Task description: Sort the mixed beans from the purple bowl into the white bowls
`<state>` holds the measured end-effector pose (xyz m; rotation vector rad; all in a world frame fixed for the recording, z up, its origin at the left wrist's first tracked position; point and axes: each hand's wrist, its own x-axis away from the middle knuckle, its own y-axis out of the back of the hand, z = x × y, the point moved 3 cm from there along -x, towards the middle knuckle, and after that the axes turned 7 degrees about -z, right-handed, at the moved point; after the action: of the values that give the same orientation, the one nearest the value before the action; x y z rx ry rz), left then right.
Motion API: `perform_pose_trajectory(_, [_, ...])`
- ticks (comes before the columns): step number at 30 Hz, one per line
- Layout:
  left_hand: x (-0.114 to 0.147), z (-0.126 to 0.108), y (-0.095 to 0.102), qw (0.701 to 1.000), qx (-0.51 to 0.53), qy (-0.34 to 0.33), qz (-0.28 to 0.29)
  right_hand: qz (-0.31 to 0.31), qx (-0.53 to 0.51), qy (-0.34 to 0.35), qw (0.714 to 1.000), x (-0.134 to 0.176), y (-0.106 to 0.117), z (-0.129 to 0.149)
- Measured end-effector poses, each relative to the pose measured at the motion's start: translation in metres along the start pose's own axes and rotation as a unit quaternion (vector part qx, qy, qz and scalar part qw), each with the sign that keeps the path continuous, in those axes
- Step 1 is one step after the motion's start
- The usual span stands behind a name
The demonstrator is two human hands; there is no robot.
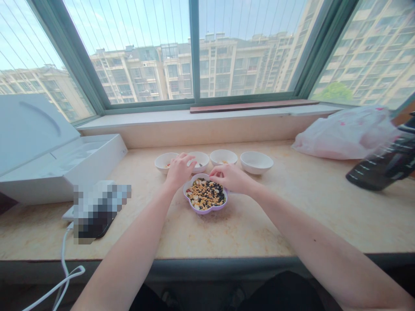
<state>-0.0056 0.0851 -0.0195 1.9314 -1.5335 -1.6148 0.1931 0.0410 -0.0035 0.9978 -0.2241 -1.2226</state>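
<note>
A lilac lobed dish (205,212) holds mixed beans and seeds: black, yellow and flat pale ones. At its far right rim is my right hand (232,177), its thumb and fingertips drawn together over the mix; anything between them is too small to make out. My left hand (180,170) hovers across the leftmost white bowl (161,163) and the second white bowl (203,158), fingers bent and slightly apart, with nothing visible in them. A few dark pieces lie in the second bowl, and reddish bits in the leftmost. Some pale pieces are in the third white bowl (223,156).
A fourth white bowl (256,162) ends the row at right. On the left are an open white box (94,166), a blurred-out phone-like object (100,216) and a white cable (64,255). A plastic bag (343,131) and a dark bottle (378,168) are at right, below the windows.
</note>
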Motion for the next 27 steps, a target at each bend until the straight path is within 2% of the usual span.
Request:
perform_pose_trajectory(8, [0.010, -0.008, 0.022, 0.999, 0.046, -0.010, 0.012, 0.085, 0.003, 0.074, 0.994, 0.006, -0.006, 0.003])
perform_pose_trajectory(14, [0.025, -0.024, 0.038, 0.991, 0.063, -0.017, 0.117, 0.122, 0.060, 0.096, 0.986, 0.008, -0.009, 0.003])
perform_pose_trajectory(16, [0.027, -0.028, 0.040, 0.988, 0.066, -0.021, 0.135, 0.120, 0.067, 0.093, 0.986, 0.007, -0.009, 0.003])
perform_pose_trajectory(24, [0.029, -0.035, 0.036, 0.987, 0.067, -0.031, 0.139, 0.120, 0.067, 0.081, 0.987, 0.007, -0.012, 0.003])
perform_pose_trajectory(27, [0.030, -0.038, 0.036, 0.986, 0.067, -0.028, 0.149, 0.139, 0.084, 0.072, 0.984, 0.007, -0.012, 0.003])
